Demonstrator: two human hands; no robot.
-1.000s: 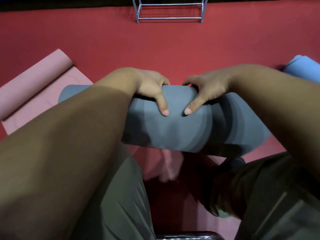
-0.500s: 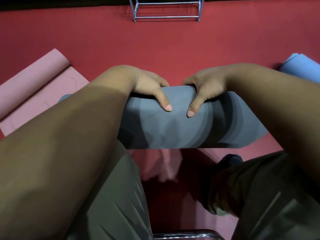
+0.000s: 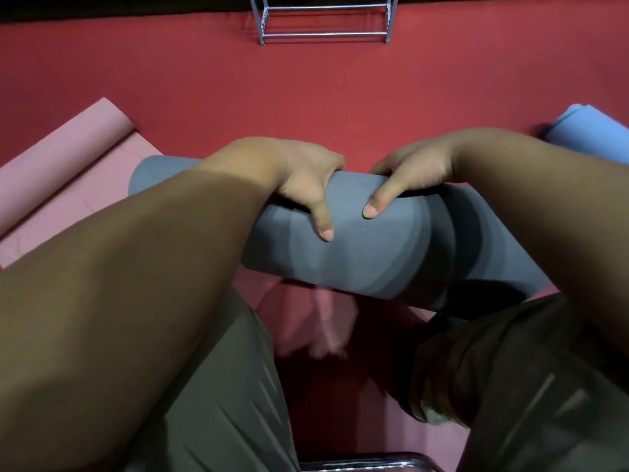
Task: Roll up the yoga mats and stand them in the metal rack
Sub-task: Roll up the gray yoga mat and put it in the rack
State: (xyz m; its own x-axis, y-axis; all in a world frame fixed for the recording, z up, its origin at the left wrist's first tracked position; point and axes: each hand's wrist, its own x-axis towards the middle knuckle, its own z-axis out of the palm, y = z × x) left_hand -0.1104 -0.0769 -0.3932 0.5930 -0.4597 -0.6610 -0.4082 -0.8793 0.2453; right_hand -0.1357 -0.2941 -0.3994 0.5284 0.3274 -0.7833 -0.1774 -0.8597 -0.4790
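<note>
Gripping the grey mat (image 3: 357,260), the left hand (image 3: 306,185) and the right hand (image 3: 412,175) are curled over its top, close together, thumbs on the near side. The grey mat is rolled up and held crosswise above the knees, over a pink mat (image 3: 68,185) that is only partly rolled. The rolling step looks done. Next, the roll likely must be carried to the metal rack (image 3: 323,35) far ahead, tipped on end, and kept tight so nothing unrolls.
</note>
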